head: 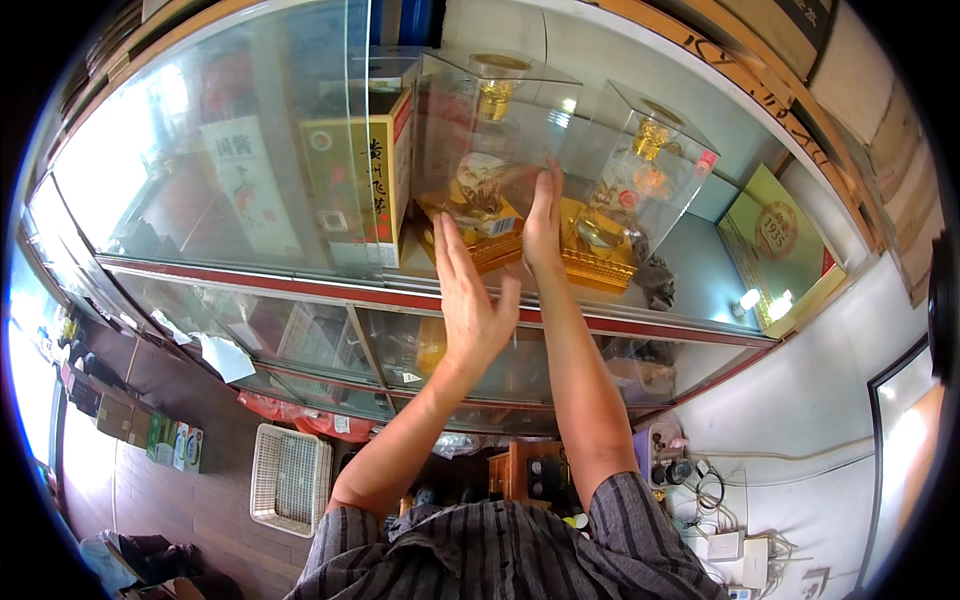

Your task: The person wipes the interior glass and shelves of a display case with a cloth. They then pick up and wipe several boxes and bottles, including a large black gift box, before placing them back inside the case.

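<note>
Two clear display boxes, each with a glass bottle and a gold base, stand on the shelf of a glass cabinet. My left hand (469, 307) is at the near left corner of the left box (442, 127), fingers pointing up along it, thumb apart. My right hand (544, 221) reaches up between this box and the right display box (679, 150), its palm turned toward the left box's side. The left box's gold base (491, 251) lies between my hands. Whether either palm presses on the box I cannot tell. A dark lumpy ornament (656, 281) sits beside the right base.
A sliding glass pane (247, 150) covers the cabinet's left part, with a gold and white carton (349, 180) partly behind it. A green-gold box (780, 244) leans at the right end. The red-edged cabinet rail (300, 277) runs below my hands. A white plastic basket (291, 480) stands on the floor.
</note>
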The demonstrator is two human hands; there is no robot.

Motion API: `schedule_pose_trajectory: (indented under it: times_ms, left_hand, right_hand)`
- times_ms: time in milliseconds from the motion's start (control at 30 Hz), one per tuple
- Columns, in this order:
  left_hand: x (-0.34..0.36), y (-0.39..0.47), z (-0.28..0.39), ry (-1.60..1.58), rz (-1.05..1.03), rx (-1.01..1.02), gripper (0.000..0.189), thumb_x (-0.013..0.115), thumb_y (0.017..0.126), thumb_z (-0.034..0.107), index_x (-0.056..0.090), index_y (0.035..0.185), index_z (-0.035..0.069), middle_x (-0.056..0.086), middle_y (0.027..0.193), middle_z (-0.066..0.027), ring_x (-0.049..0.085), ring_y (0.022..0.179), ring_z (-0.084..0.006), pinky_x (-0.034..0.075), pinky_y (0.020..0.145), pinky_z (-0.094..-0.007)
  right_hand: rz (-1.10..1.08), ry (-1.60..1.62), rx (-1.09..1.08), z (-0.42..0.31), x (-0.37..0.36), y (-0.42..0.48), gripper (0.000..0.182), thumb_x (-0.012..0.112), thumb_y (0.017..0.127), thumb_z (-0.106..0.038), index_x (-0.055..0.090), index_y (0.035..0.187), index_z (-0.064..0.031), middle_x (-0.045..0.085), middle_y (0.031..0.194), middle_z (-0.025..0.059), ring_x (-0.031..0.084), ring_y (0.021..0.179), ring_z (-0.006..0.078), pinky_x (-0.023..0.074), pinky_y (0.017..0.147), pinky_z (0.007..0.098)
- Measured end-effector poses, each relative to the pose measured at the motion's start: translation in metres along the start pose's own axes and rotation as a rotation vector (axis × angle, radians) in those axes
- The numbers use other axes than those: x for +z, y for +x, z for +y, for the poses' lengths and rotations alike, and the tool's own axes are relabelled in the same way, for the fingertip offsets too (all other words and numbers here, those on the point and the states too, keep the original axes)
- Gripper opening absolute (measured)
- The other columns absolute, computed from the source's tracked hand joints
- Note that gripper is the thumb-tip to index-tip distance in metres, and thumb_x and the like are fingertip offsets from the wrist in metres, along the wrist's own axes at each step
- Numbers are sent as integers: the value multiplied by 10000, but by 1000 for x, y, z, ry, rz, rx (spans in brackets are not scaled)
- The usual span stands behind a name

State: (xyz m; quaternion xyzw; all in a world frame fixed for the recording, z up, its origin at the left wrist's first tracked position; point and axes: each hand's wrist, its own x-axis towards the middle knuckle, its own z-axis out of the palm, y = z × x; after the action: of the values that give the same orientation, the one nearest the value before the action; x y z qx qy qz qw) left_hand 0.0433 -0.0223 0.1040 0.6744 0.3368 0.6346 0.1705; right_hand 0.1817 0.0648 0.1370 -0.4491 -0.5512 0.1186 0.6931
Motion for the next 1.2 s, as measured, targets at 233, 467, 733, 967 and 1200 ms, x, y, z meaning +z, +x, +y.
schedule_pose_trajectory:
  times_ms: [233,467,733,967,1200]
  left_hand:
    - [15,-15,27,-1,-78,31,934,664,938,167,84,1617,-108,100,1640,-428,181,1529,-574,252,1240,-529]
    - [26,-19,34,17,-248,55,751,542,1032,269,220,1613,-82,144,1636,-417,216,1522,-564,290,1227,-528]
    - [-11,4,37,28,-42,232,755,611,967,115,252,1607,-59,261,1627,-346,293,1504,-517,283,1232,-512]
    - [-15,44,-26,-80,66,-17,745,568,1012,137,179,1607,-88,333,1569,-363,361,1444,-521,332,1187,-516]
    - [-4,7,-4,24,41,77,772,560,1047,229,141,1612,-90,265,1606,-373,329,1466,-530,318,1205,-529]
  right_hand:
    - [61,228,201,36,9,36,618,338,1134,-490,420,1534,-26,507,1486,161,485,1350,269,356,1147,387]
    - [106,461,509,63,11,49,548,477,1103,-487,552,1428,-53,661,1241,88,580,1183,218,460,992,378]
    - [25,505,563,56,-8,42,606,417,1110,-501,511,1486,-36,541,1507,134,462,1421,262,360,1174,407]
    - [30,-140,0,-36,10,-37,659,464,1116,-443,387,1555,43,363,1634,196,388,1499,275,324,1210,391]
    - [115,-114,128,-26,3,-22,614,370,1143,-427,373,1563,21,444,1572,203,427,1460,295,347,1187,386]
